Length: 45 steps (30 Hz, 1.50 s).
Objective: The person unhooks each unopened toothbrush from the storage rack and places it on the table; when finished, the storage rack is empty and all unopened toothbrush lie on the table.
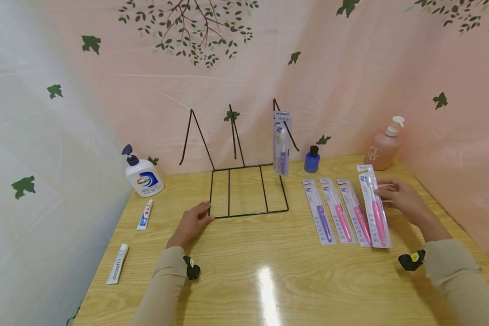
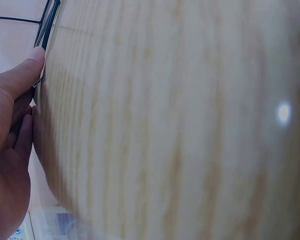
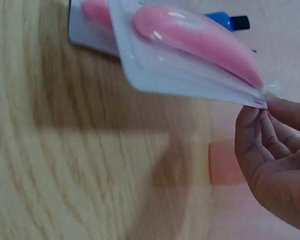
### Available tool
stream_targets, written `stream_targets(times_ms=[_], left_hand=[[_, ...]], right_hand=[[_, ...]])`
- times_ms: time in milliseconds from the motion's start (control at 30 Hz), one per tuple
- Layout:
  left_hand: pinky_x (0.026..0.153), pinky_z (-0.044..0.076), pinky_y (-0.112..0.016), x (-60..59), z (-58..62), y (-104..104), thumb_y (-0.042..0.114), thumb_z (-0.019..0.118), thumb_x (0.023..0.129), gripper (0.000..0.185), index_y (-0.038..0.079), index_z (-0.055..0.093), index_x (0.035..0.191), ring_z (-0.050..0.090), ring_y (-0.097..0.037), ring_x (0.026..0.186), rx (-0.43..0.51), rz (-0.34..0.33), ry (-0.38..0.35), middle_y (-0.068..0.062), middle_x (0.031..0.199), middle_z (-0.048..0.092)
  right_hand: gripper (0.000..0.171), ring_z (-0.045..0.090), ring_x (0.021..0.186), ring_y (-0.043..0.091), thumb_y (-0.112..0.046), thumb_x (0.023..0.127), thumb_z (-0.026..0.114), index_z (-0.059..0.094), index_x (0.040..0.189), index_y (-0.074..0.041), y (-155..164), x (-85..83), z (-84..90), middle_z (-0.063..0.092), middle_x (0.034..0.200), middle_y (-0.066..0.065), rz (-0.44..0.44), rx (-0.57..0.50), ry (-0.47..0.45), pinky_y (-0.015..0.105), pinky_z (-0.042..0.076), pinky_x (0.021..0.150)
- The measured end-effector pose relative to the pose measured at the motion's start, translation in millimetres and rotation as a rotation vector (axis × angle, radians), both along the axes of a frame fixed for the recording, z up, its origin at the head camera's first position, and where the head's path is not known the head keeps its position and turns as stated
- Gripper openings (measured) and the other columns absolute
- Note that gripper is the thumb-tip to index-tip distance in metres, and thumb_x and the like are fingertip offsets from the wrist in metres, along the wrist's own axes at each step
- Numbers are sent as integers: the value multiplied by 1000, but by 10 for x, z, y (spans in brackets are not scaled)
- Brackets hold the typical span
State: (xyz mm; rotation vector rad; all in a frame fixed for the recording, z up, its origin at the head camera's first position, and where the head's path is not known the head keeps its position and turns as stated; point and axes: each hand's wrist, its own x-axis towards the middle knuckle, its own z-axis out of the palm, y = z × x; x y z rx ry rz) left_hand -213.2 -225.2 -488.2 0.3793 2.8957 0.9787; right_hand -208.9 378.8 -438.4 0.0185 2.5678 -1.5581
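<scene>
Pink toothbrush pack (image 1: pixel 376 209) edge pinched by right grip (image 1: pixel 399 195) (tilted).

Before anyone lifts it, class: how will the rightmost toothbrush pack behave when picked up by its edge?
The pack is a thin flat card with a clear blister, so it is probably light and slightly bendy. The right hand pinches only its edge, and in the wrist view it tilts off the table, so it may sag or swing. Its glossy plastic could slip.
</scene>
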Motion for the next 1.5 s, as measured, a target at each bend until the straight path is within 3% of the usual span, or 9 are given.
stream_targets(times_ms=[433, 667, 1100, 1500], left_hand=[[115, 27, -51, -5, -24, -23, 27, 64, 93, 56, 6, 46, 142, 32, -33, 141, -6, 8, 7, -13, 149, 41], [115, 27, -51, -8, -28, -21, 27, 64, 93, 56, 6, 47, 141, 32, -32, 141, -3, 3, 12, -12, 149, 42], [115, 27, -52, -12, -7, -14, 28, 63, 93, 56, 5, 47, 141, 33, -33, 141, 1, -1, 17, -12, 148, 42], [114, 27, -52, -19, 11, 4, 27, 64, 92, 57, 4, 46, 141, 32, -33, 141, -5, 2, 2, -13, 148, 42]], right_hand=[[62, 62, 84, 2, -26, 98, 55, 30, 138, 14, 187, -102, -213, 62, 99, -6, 61, -14, -126, 27, 56, 75], [61, 64, 83, 7, -27, 98, 55, 33, 137, 15, 213, -164, -328, 65, 104, 8, 78, 48, -150, 28, 57, 73], [59, 63, 86, 16, -28, 99, 51, 35, 137, 15, 177, -202, -308, 57, 118, 31, 75, 173, -154, 27, 55, 71], [51, 62, 92, 25, -24, 99, 49, 42, 131, 15, 131, -196, -260, 51, 122, 36, 46, 269, -131, 29, 54, 74]])
